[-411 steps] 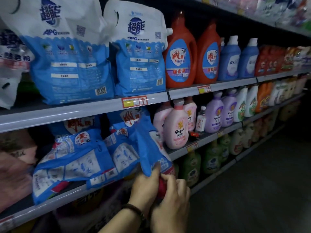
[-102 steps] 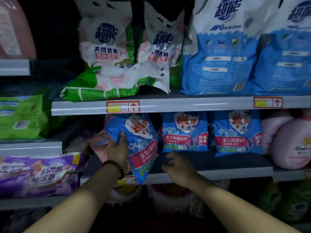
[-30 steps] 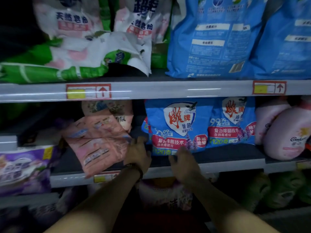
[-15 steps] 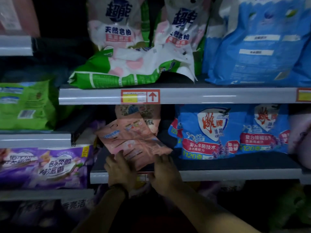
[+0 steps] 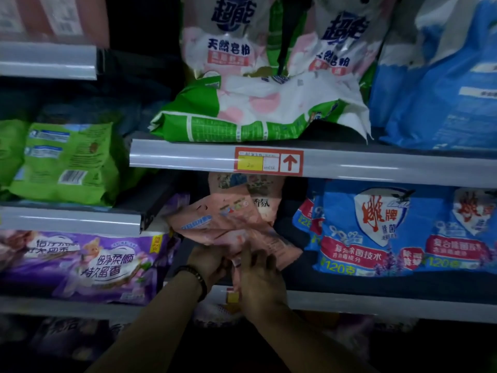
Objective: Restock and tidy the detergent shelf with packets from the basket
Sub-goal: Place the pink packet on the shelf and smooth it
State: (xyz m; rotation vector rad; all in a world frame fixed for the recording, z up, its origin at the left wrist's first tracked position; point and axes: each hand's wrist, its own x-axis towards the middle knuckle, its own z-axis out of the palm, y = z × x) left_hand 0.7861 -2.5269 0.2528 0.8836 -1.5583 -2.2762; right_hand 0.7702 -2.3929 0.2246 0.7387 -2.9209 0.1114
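A pink detergent packet lies tilted at the front of the middle shelf. My left hand, with a dark bracelet on the wrist, grips its lower left edge. My right hand lies over its lower right part with fingers curled on it. Another pink packet stands behind it. To the right stand two blue packets with red and white logos. The basket is not in view.
On the upper shelf a green-and-white bag lies flat before two upright white-pink bags, with large blue bags at right. At left sit green packs and purple packets on lower shelves.
Since one second ago both hands left the blue packets and moved left onto the pink packet. Over the last half second they closed together on its lower edge.
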